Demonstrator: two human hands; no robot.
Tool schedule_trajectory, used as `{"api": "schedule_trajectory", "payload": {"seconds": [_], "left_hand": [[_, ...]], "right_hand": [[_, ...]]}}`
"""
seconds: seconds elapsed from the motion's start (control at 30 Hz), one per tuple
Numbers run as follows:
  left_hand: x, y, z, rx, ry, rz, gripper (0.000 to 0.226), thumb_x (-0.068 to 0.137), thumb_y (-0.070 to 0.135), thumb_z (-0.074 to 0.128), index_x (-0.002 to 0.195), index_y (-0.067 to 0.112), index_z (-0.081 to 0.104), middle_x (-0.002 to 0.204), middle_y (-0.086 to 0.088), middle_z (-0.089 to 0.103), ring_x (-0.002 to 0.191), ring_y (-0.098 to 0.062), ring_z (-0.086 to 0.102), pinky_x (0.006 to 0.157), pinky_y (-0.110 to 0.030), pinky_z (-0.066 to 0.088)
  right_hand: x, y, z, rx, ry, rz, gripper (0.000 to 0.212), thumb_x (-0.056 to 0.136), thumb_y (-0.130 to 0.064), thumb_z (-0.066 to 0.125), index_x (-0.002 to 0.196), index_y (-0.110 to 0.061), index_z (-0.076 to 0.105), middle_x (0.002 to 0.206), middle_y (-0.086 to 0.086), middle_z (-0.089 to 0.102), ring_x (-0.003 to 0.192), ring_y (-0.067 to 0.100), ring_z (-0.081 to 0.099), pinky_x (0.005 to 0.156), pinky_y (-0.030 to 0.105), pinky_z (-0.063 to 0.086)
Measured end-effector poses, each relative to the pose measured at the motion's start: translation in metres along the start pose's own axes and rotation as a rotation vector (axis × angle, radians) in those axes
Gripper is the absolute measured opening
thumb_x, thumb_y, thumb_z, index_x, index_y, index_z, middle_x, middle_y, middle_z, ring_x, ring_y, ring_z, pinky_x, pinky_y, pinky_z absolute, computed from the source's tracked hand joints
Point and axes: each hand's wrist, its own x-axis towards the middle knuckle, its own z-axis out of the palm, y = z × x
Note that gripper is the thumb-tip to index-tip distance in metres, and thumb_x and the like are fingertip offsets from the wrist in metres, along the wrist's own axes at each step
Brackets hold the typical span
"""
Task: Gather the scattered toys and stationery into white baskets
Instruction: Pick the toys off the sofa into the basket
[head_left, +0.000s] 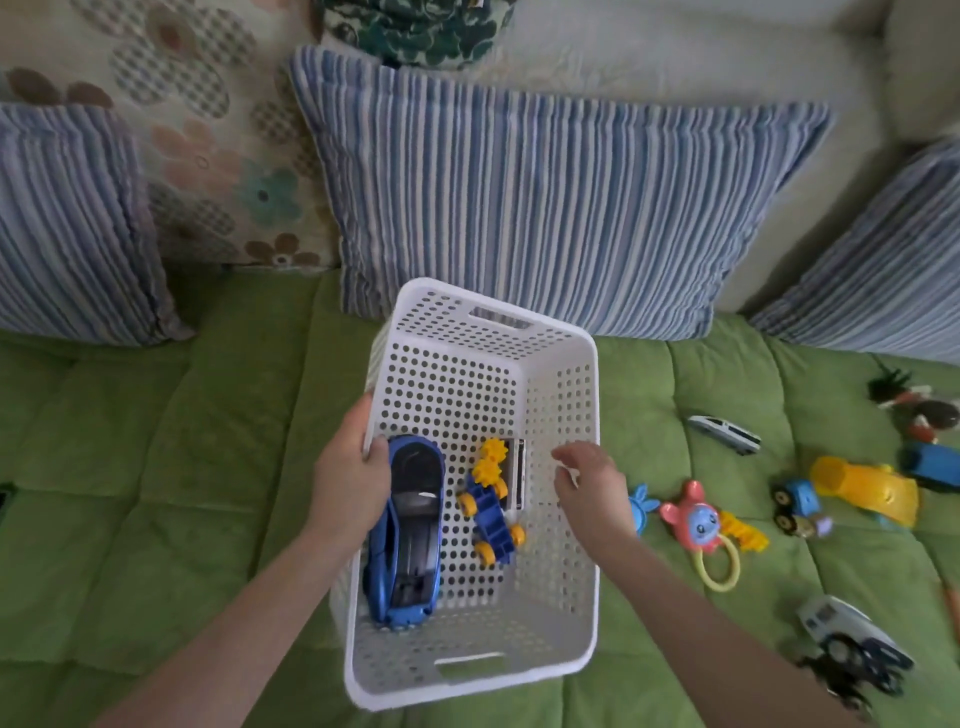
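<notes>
A white perforated basket (566, 395) sits on the green quilt in the middle. Inside lie a blue toy car (408, 530), a blue block cart with yellow wheels and gears (491, 512) and a small white-and-dark toy (518, 475). My left hand (350, 478) grips the basket's left rim, fingers curled over the edge beside the car. My right hand (589, 480) hovers over the basket's right rim with loosely bent fingers, holding nothing.
Scattered on the quilt (156, 467) to the right: a pink rattle (698, 525), a white toy train (724, 431), a yellow toy (865, 488), a small blue truck (795, 506), a white vehicle (841, 631). Striped pillows (545, 197) stand behind the basket.
</notes>
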Motion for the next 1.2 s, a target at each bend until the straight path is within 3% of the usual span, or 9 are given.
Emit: {"api": "schedule_trajectory", "payload": {"seconds": [0.2, 0.3, 0.43, 0.63, 0.73, 0.87, 0.97, 1.07, 1.2], "left_hand": [[0.022, 0.023, 0.034, 0.118, -0.071, 0.118, 0.047, 0.097, 0.011, 0.038, 0.141, 0.028, 0.034, 0.130, 0.006, 0.053, 0.098, -0.004, 0.057, 0.082, -0.026, 0.050], [0.029, 0.024, 0.047, 0.168, -0.055, 0.099, 0.049, 0.097, 0.011, 0.038, 0.142, 0.030, 0.032, 0.136, 0.004, 0.050, 0.113, -0.017, 0.055, 0.094, -0.040, 0.049], [0.031, 0.027, 0.061, 0.197, 0.002, 0.097, 0.050, 0.094, 0.004, 0.037, 0.136, 0.032, 0.039, 0.120, 0.015, 0.053, 0.082, -0.003, 0.056, 0.066, -0.025, 0.050], [0.034, 0.029, 0.067, 0.243, 0.070, 0.065, 0.050, 0.094, 0.002, 0.036, 0.134, 0.032, 0.043, 0.114, 0.014, 0.053, 0.069, -0.007, 0.053, 0.057, -0.022, 0.043], [0.033, 0.029, 0.067, 0.251, 0.061, 0.055, 0.048, 0.095, 0.004, 0.037, 0.134, 0.030, 0.042, 0.115, 0.013, 0.053, 0.069, 0.000, 0.050, 0.056, -0.018, 0.039], [0.031, 0.030, 0.066, 0.263, 0.045, 0.058, 0.047, 0.095, 0.006, 0.038, 0.135, 0.030, 0.042, 0.119, 0.012, 0.053, 0.078, -0.008, 0.053, 0.062, -0.020, 0.042], [0.029, 0.034, 0.067, 0.248, 0.049, 0.049, 0.047, 0.095, 0.007, 0.039, 0.136, 0.032, 0.041, 0.119, 0.012, 0.053, 0.095, -0.012, 0.054, 0.078, -0.029, 0.045], [0.028, 0.040, 0.070, 0.236, 0.040, 0.042, 0.048, 0.095, 0.006, 0.038, 0.136, 0.031, 0.041, 0.125, 0.011, 0.052, 0.107, -0.011, 0.051, 0.089, -0.031, 0.042], [0.024, 0.047, 0.072, 0.200, 0.029, 0.025, 0.050, 0.095, 0.003, 0.037, 0.137, 0.031, 0.039, 0.126, 0.012, 0.050, 0.110, -0.007, 0.047, 0.089, -0.028, 0.039]], "right_hand": [[0.011, 0.060, -0.034, -0.025, 0.222, 0.134, 0.027, 0.091, -0.007, 0.048, 0.117, -0.002, 0.057, 0.114, 0.014, 0.059, 0.103, 0.030, 0.057, 0.082, 0.032, 0.044], [0.022, 0.107, -0.035, -0.220, 0.041, 0.237, 0.038, 0.091, -0.011, 0.049, 0.128, -0.005, 0.048, 0.129, 0.016, 0.049, 0.117, 0.031, 0.048, 0.090, 0.037, 0.041], [0.022, 0.148, -0.017, -0.405, -0.211, 0.217, 0.056, 0.089, -0.025, 0.056, 0.139, -0.013, 0.034, 0.138, 0.011, 0.038, 0.125, 0.029, 0.040, 0.098, 0.037, 0.037], [0.034, 0.162, 0.008, -0.542, -0.315, 0.135, 0.068, 0.087, -0.027, 0.058, 0.144, -0.018, 0.023, 0.144, 0.012, 0.030, 0.125, 0.034, 0.037, 0.103, 0.037, 0.035], [0.036, 0.157, 0.004, -0.349, -0.195, 0.238, 0.060, 0.083, -0.024, 0.063, 0.135, -0.009, 0.036, 0.131, 0.016, 0.043, 0.119, 0.035, 0.043, 0.096, 0.039, 0.039], [0.033, 0.134, -0.025, 0.162, 0.221, 0.400, 0.063, 0.079, -0.027, 0.067, 0.133, -0.011, 0.039, 0.128, 0.014, 0.045, 0.117, 0.031, 0.045, 0.094, 0.039, 0.040], [0.017, 0.100, -0.038, 0.315, 0.339, 0.252, 0.064, 0.078, -0.027, 0.069, 0.134, -0.016, 0.040, 0.122, 0.003, 0.042, 0.112, 0.018, 0.043, 0.092, 0.030, 0.038], [-0.003, 0.071, -0.019, 0.239, 0.136, 0.028, 0.063, 0.079, -0.029, 0.069, 0.134, -0.018, 0.040, 0.117, -0.005, 0.041, 0.109, 0.012, 0.043, 0.094, 0.026, 0.040], [-0.018, 0.066, 0.022, 0.041, -0.200, -0.032, 0.068, 0.085, -0.034, 0.061, 0.142, -0.020, 0.028, 0.144, 0.001, 0.031, 0.132, 0.018, 0.032, 0.111, 0.031, 0.032]]}}
